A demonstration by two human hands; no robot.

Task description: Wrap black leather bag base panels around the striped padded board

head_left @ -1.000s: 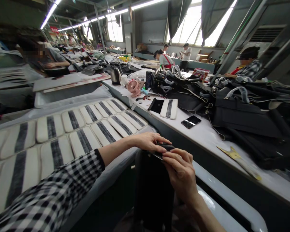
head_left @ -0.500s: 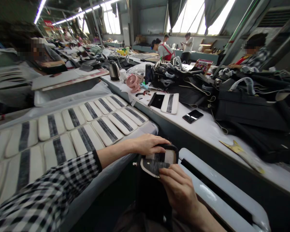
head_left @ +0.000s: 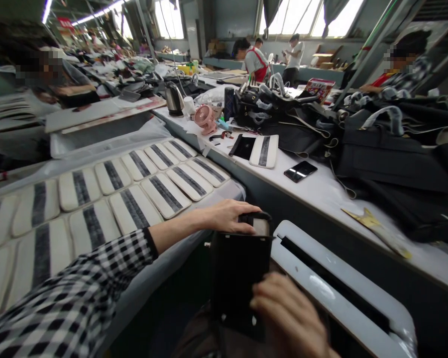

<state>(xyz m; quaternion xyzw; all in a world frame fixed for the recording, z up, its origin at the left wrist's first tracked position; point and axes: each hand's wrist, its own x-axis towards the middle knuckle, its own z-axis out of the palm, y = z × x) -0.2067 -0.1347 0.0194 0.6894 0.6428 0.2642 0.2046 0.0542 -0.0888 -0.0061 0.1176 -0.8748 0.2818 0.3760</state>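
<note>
A small black bag (head_left: 241, 278) with a boxy body stands upright in front of me, with bright metal bits near its lower end. Its far part shows a pale lining (head_left: 261, 227) inside a dark padded rim. My left hand (head_left: 233, 216) grips the bag's top from the left, fingers over the far rim and thumb nearer me. Beside the bag's lower right edge is my right hand (head_left: 289, 313), its fingers curled and smeared by motion. Whether it touches the bag or holds any part of it, I cannot tell.
Pale panels with dark stripes (head_left: 130, 206) lie in rows on the left table. A white machine-like casing (head_left: 332, 278) is at right. The long bench holds a phone (head_left: 300, 171), pink fan (head_left: 205, 119), kettle (head_left: 174, 99) and black bags (head_left: 403, 159). Several people work beyond.
My right hand has left the rounded, pale-edged flap at the bag's top and moved down and right. That flap no longer shows; a plain black face does. My left hand keeps its grip.
</note>
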